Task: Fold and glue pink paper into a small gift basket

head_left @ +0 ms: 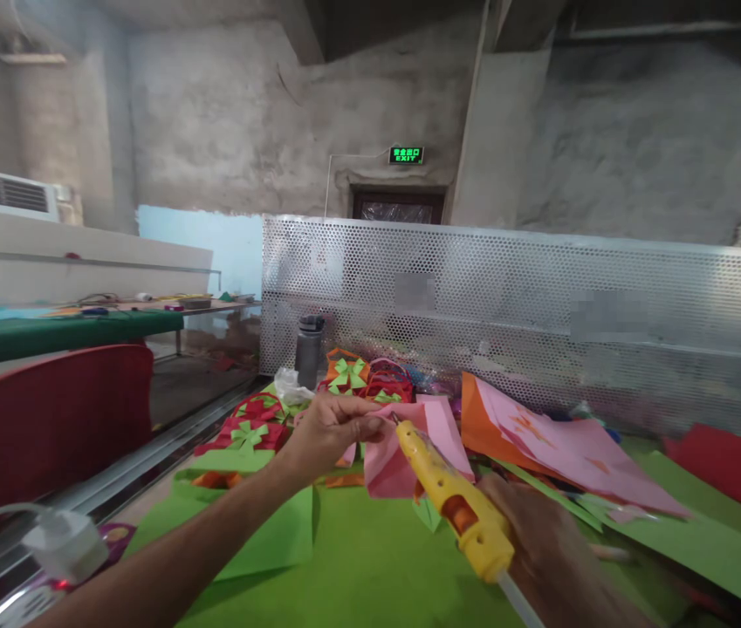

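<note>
My left hand point(337, 432) pinches the upper left edge of a pink felt piece point(389, 467), which hangs folded above the green work surface point(344, 558). In my right hand point(527, 523) is a yellow hot glue gun point(439, 480), its fingers wrapped round the handle and partly hidden behind it. The metal nozzle points up and left, close to the pink felt's edge beside my left fingertips. Whether it touches the felt I cannot tell. A glue stick point(519, 600) sticks out of the gun's rear end.
Red felt bags with green bows point(249, 436) and a grey bottle point(308, 353) stand behind my left hand. Pink sheets point(579, 453) and green sheets point(703, 515) lie at the right. A perforated metal panel point(507, 279) closes the back. A white plug point(65, 545) sits front left.
</note>
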A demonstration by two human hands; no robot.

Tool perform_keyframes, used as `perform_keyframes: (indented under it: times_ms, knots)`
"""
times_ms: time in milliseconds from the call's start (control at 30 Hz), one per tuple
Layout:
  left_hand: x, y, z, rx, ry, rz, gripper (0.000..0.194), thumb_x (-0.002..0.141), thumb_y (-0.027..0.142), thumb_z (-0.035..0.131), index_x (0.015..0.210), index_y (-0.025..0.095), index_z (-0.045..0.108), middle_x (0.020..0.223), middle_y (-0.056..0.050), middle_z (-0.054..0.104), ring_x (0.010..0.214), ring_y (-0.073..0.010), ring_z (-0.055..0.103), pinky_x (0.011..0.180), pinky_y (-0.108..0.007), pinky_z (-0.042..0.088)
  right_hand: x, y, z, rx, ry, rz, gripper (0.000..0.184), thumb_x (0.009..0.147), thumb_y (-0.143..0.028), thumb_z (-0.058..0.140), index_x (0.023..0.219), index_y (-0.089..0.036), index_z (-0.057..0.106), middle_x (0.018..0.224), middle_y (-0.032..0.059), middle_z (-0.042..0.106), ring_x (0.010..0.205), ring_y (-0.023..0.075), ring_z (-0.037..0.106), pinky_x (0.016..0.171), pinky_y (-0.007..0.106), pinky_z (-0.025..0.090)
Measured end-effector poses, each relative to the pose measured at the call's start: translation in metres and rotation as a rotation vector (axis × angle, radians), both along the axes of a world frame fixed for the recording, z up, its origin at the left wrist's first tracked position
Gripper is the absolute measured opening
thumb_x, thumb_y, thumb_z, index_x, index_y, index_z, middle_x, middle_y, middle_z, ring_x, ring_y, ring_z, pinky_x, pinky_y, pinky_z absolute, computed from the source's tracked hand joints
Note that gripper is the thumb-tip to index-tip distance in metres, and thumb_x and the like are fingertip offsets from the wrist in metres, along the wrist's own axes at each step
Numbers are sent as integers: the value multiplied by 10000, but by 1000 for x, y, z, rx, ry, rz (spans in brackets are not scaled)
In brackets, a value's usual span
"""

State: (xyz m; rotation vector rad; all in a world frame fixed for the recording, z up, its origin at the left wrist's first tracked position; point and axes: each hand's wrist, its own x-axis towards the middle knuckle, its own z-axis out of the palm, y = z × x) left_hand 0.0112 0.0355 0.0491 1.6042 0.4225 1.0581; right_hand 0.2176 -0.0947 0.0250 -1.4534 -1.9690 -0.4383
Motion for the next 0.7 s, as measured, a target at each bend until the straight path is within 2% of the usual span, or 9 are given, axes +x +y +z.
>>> perform_keyframes:
  times_ms: [267, 467, 700]
  knots:
    - [1, -5, 6, 13, 32, 36, 192, 641, 285, 720, 764, 137, 726, 713, -63, 720, 621, -118, 637, 644, -225, 519, 2, 0, 0, 46, -28, 59, 70, 720, -162, 420, 679, -217, 433, 513, -14, 541, 447, 124, 499, 432, 234, 294]
    - [1, -4, 4, 8, 32, 46, 207, 638, 303, 717, 766, 141, 721, 735, -68, 716, 643, -129, 635, 667, -247, 517, 1, 2, 0, 45, -16, 3, 143, 732, -143, 410, 612, -219, 426, 472, -30, 518, 405, 108, 470, 412, 229, 282]
    - [1, -6, 3, -36, 79, 55, 198, 608, 292, 740, 733, 138, 723, 645, -45, 690, 578, -106, 600, 577, -202, 479, 2, -1, -1, 15, 45, 39, 67, 730, -224, 466, 667, -229, 443, 519, -17, 558, 444, 138, 524, 416, 236, 331]
